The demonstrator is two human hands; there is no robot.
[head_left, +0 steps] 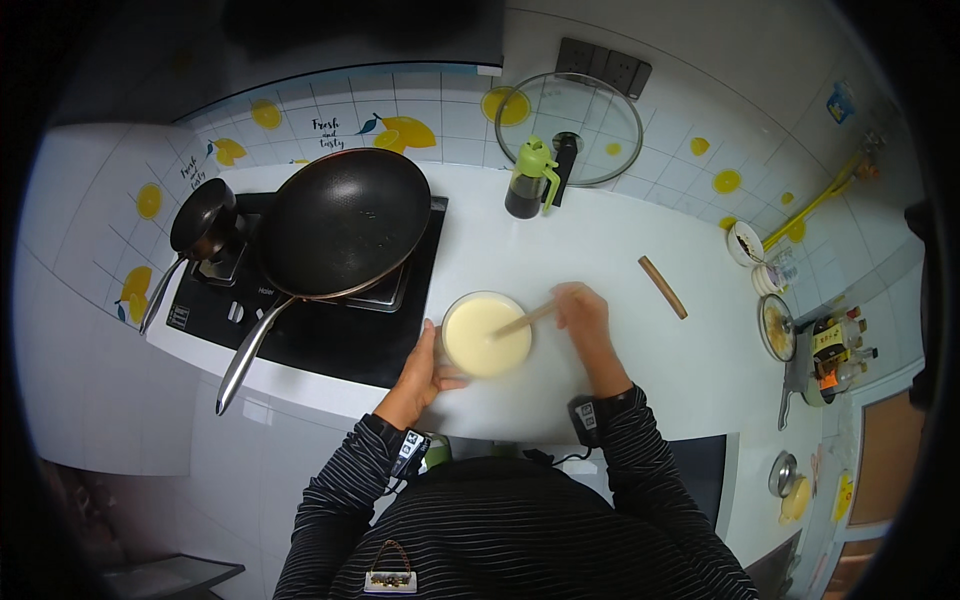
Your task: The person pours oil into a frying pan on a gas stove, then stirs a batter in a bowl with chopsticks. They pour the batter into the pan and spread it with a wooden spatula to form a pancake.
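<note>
A clear bowl of pale yellow liquid (478, 340) stands on the white worktop beside the hob. My left hand (424, 375) grips its left side, thumb up along the wall. My right hand (582, 318) is closed on a wooden utensil (530, 319), probably chopsticks, whose lower end dips into the liquid. A separate short wooden stick (663, 287) lies on the worktop to the right.
A large black frying pan (342, 222) and small pot (203, 217) sit on the black hob (220, 312). Behind stand a green-topped dispenser (530, 185) and glass lid (600, 120). Along the right are small bowls (745, 243), bottles (845, 350) and another lid (776, 327).
</note>
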